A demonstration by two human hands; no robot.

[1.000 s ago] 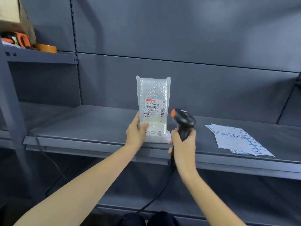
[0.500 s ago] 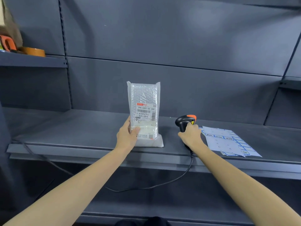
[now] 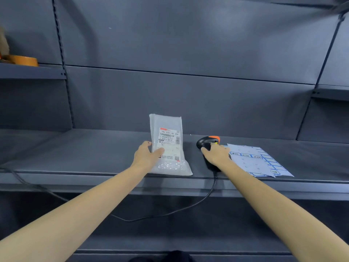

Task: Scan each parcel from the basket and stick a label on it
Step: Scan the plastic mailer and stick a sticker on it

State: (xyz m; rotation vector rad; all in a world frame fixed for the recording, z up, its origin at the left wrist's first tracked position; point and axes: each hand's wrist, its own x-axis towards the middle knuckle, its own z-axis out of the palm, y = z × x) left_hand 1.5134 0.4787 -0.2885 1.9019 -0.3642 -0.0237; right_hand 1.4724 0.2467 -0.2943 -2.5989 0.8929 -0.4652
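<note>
Standing the parcel upright on the shelf, the left hand has its grip around the lower left edge, thumb across the front. The right hand lies over the scanner, which rests on the shelf just right of the parcel; whether that grip is closed around it I cannot tell. Scanning looks finished, so labelling comes next: the right hand must let go and peel a label from the label sheets beside it. Counted: one parcel, one scanner, two overlapping sheets apparently, no basket visible.
</note>
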